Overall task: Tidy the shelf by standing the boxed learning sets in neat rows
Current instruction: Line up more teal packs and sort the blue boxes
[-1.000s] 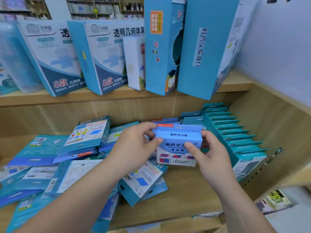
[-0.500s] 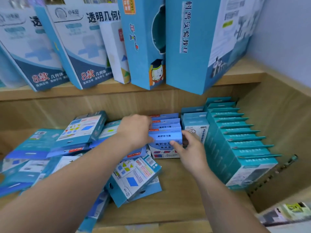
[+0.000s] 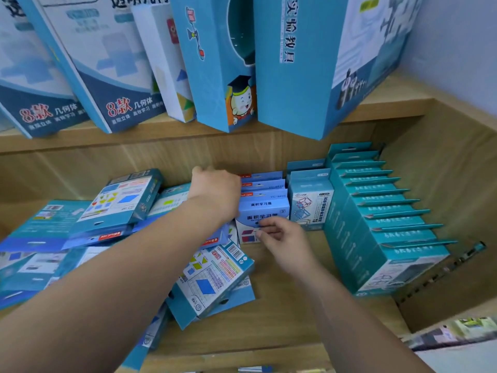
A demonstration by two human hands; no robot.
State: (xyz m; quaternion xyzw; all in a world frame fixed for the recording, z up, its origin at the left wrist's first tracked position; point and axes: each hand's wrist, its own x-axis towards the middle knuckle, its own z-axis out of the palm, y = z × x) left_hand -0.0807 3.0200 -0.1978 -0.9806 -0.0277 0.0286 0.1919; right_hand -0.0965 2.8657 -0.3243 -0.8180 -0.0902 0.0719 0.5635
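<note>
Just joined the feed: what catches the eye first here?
Both hands meet mid-shelf: left hand beside the short row of light-blue boxes, right hand touching its front box. A heap of jumbled boxes sprawls to the left; a neat row of teal boxes stands on the right.

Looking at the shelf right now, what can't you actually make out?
All in the head view:
- Left hand: fingers hidden behind the hand's back, grip unclear.
- Front light-blue box: lower front covered by the right hand; whether that hand grips it is unclear.
- Tall upper-shelf boxes: tops cut off by the frame's top edge.
- Toppled pile: partly under the left forearm, print blurred.
</note>
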